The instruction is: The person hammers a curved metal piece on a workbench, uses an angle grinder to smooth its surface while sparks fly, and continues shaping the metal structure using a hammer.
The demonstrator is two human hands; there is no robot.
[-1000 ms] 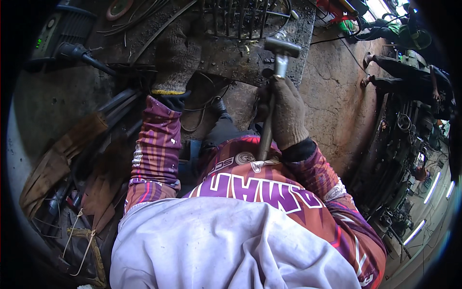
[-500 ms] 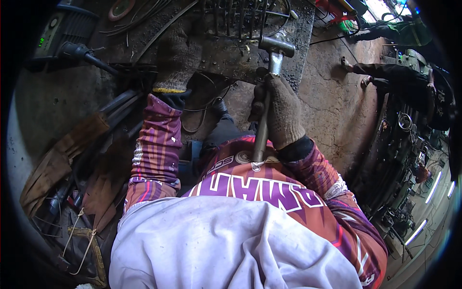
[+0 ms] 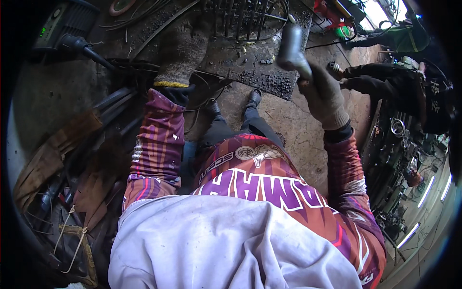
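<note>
My right hand (image 3: 323, 98), in a knitted work glove, is closed round the handle of a metal hammer (image 3: 290, 48). The hammer is raised off the right edge of a dark metal worktable (image 3: 231, 60), its head slightly blurred. My left hand (image 3: 180, 58), in a matching dirty glove with a yellow cuff edge, reaches over the table's left part. Its fingers lie in shadow, so what they grip, if anything, does not show. Beside its fingertips, a rack of parallel dark metal bars (image 3: 243, 19) lies at the table's far side.
Dark crumbs (image 3: 269, 82) cover the table's near right corner. A machine with a green display (image 3: 60, 29) and a thick cable stands at far left. Metal bars and brown cloth (image 3: 57, 144) lie left. Another person (image 3: 394, 84) is at the right, near cluttered machinery (image 3: 399, 164).
My right hand has swung the hammer out to the right and away from the rack, uncovering my right foot. My left hand has shifted slightly right.
</note>
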